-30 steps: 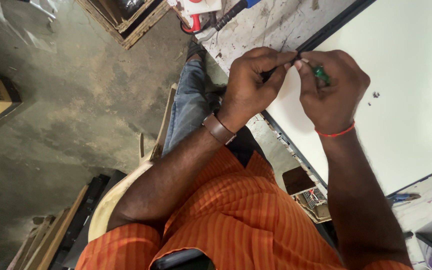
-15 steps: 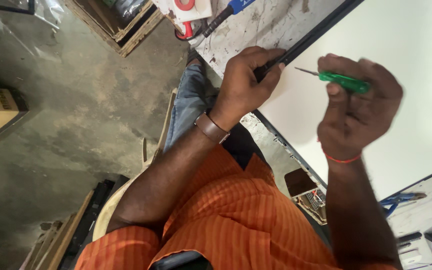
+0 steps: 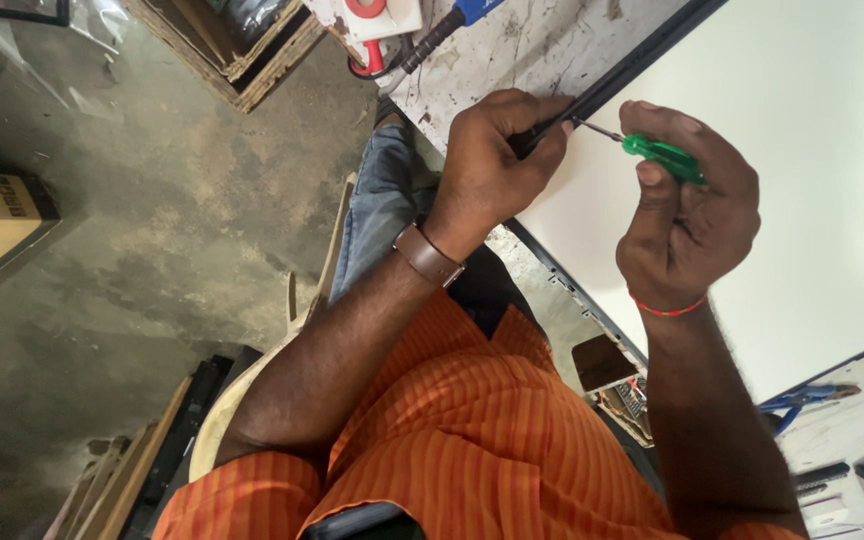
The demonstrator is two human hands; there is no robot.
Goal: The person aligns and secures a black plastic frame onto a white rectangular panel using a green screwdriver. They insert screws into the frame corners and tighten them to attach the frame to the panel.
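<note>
Left hand: the left hand (image 3: 497, 160) is curled down on the black frame edge (image 3: 620, 82) of the big white panel (image 3: 802, 170), fingers pinched tight right where the screwdriver tip lands. Brown strap (image 3: 430, 256) on that wrist.

Right hand: the right hand (image 3: 690, 215) is wrapped around a small green-handled screwdriver (image 3: 660, 153), thumb up along the handle. Thin red thread (image 3: 668, 309) around the wrist.

Screwdriver: lying nearly flat, metal shaft pointing toward the left hand, tip touching the frame edge just beside those fingertips. Can't make out a screw, too small and hidden.

Hands together or apart: close, basically meeting at the tip but not touching each other.

Panel: flat on a scuffed, paint-stained workbench (image 3: 512, 50), takes up most of the right side of the view.

Person: sitting, orange striped shirt (image 3: 472, 440), jeans (image 3: 377, 215) visible below the bench edge.

Other stuff: blue-handled tool (image 3: 457, 22) and a red and white thing (image 3: 377, 15) at the far end of the bench, wooden crate (image 3: 237, 45) on the concrete floor (image 3: 132, 230), blue-handled pliers (image 3: 802, 398) near the panel's lower corner.
</note>
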